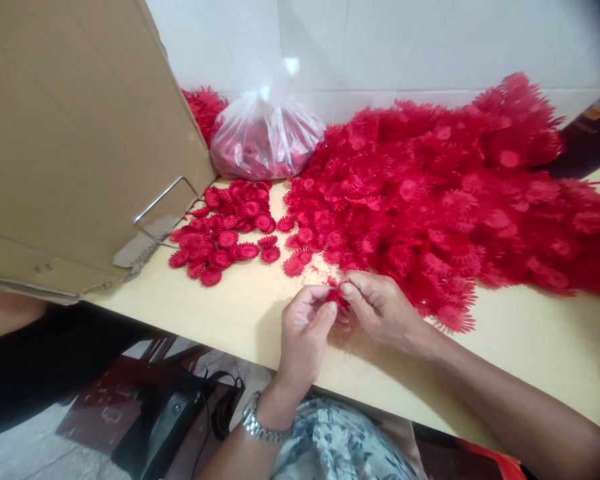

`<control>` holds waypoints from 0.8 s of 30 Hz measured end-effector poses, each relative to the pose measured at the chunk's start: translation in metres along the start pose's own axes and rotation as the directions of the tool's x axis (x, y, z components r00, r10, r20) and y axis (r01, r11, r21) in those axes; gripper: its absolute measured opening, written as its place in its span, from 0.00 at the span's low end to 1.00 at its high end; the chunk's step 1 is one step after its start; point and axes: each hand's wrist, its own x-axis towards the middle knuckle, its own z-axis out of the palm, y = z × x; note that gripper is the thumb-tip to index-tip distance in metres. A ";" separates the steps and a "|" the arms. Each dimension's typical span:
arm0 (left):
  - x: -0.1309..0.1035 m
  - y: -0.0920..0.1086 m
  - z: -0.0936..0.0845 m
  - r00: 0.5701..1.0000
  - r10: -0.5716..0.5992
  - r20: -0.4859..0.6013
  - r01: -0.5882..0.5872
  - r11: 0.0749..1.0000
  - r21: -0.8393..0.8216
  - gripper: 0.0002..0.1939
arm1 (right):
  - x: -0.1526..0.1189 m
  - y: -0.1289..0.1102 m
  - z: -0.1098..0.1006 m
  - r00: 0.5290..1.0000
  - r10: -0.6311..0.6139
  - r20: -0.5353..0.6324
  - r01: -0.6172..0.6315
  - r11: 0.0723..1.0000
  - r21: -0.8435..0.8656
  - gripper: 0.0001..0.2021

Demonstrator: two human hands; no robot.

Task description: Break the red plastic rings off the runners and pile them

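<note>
Between my two hands is a small red flower-shaped piece with a fringed edge, just above the table's front half. My left hand pinches it from the left, thumb on top. From the right, the thumb and forefinger of my right hand grip its edge. Fingers cover much of the piece. Beyond my hands spreads a large heap of red fringed flower pieces. Smaller, thicker red rosettes lie in a loose group to the left. Red crumbs are scattered on the table by my fingers.
A knotted clear plastic bag of red pieces stands against the white wall. A large cardboard sheet rises at the left, with a bent metal wire frame at its lower edge. Another person's dark-clothed leg shows at lower left, near a black bag.
</note>
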 end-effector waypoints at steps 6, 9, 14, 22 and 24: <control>0.001 0.003 0.006 0.997 -0.032 -0.074 0.033 0.999 0.018 0.05 | 0.000 -0.001 0.001 0.989 -0.096 -0.116 0.075 0.982 -0.176 0.14; 0.002 0.006 0.009 0.996 -0.066 -0.067 0.064 0.997 -0.029 0.05 | 0.000 -0.002 0.004 0.988 -0.033 -0.151 0.013 0.991 -0.132 0.12; 0.002 0.010 0.006 0.990 -0.076 -0.123 0.065 0.994 -0.087 0.07 | 0.003 0.007 -0.010 0.951 0.088 -0.298 -0.125 0.986 -0.109 0.11; 0.004 0.014 -0.008 0.978 -0.082 -0.191 0.072 0.996 -0.056 0.05 | 0.009 0.032 -0.060 0.943 -0.130 -0.306 -0.131 0.700 -0.702 0.10; 0.005 0.013 -0.007 0.978 -0.081 -0.193 0.073 0.996 -0.048 0.05 | 0.009 0.029 -0.060 0.945 -0.162 -0.285 -0.114 0.652 -0.749 0.11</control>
